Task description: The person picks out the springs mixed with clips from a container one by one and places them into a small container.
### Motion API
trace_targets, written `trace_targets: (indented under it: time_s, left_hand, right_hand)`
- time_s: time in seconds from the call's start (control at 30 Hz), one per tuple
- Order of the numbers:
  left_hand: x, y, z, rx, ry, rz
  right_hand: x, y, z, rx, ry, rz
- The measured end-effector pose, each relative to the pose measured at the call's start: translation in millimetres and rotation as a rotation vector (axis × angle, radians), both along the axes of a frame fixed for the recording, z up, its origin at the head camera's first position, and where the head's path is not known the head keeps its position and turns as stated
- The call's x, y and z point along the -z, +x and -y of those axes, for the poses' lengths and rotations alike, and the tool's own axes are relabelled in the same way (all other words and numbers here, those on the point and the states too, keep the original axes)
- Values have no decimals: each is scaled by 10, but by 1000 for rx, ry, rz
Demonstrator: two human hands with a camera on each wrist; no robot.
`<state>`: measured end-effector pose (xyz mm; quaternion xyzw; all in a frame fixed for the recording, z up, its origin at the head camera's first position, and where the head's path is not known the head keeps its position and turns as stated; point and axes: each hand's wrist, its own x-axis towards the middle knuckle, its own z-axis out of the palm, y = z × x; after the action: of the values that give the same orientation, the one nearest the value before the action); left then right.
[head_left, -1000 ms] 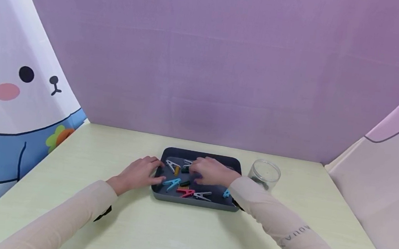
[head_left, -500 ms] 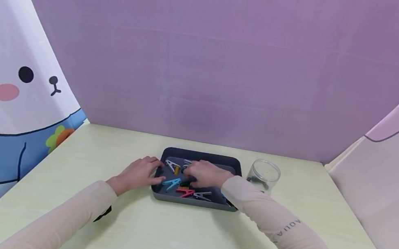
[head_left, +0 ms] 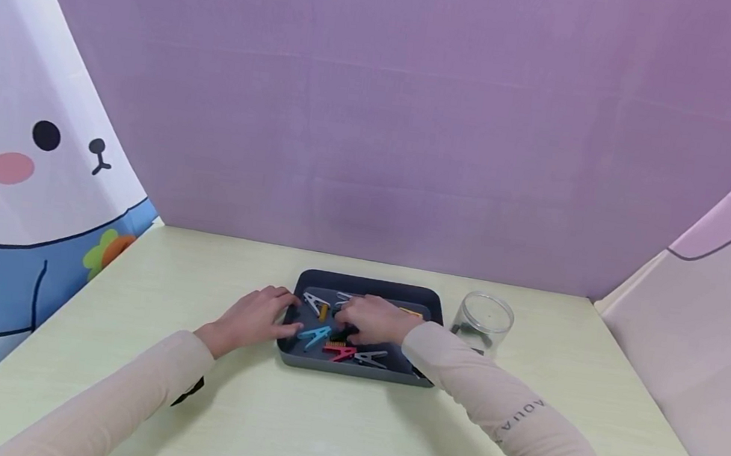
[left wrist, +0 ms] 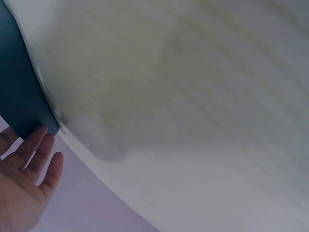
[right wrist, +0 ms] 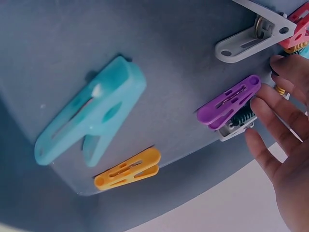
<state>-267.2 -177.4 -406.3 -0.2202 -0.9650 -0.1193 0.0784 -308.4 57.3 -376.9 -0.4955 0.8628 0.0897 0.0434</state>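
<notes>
My left hand (head_left: 258,313) rests at the left rim of a dark grey tray (head_left: 362,372); the left wrist view shows its fairly straight fingers against the tray's outer wall (left wrist: 24,82). My right hand (head_left: 377,319) reaches down inside the tray, thumb and fingertips bent beside a small black toothed piece (head_left: 340,334). Whether they pinch it is hidden. Around them lie a white clothespin (head_left: 314,303), a light blue clothespin (head_left: 315,336), a red clothespin (head_left: 341,352) and a grey clothespin (head_left: 371,358). The right wrist view adds a purple clothespin (right wrist: 229,102) under the fingers.
A clear round jar (head_left: 485,318) with dark things inside stands right of the tray. Another light blue clothespin (right wrist: 91,113) and a yellow clothespin (right wrist: 128,169) lie in the tray. The pale table (head_left: 316,425) reaches back to a purple cloth (head_left: 379,109).
My right hand has moved slightly left and lower in the tray, toward the black piece, then stays nearly still. The left hand has kept its place at the rim.
</notes>
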Motion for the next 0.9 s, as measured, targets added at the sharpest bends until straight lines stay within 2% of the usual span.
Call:
trace_targets:
  time_s: [0.9]
  left_hand:
    - [-14,15,-13,-16,-6,23]
  right_hand:
    - [-75,16,23,10,-5,48]
